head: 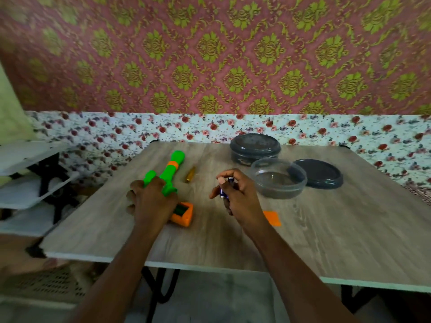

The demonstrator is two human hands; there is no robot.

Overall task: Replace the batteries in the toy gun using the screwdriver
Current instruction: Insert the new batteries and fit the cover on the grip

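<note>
Head view: the right hand [236, 197] pinches batteries [224, 191] just right of the open toy gun [173, 170], which the left hand [150, 200] grips.

The green and orange toy gun [173, 169] looked like smooth moulded plastic with a slight sheen, as did the flat orange plastic cover [272, 218]. The grey wood-grain tabletop [233, 241] was matt laminate. The round clear container [279, 190] was glossy transparent plastic, its dark grey round lid [319, 174] duller. The small blue battery [223, 191] had a shiny wrap. The pink and green wall covering [233, 54] was embossed.
</note>
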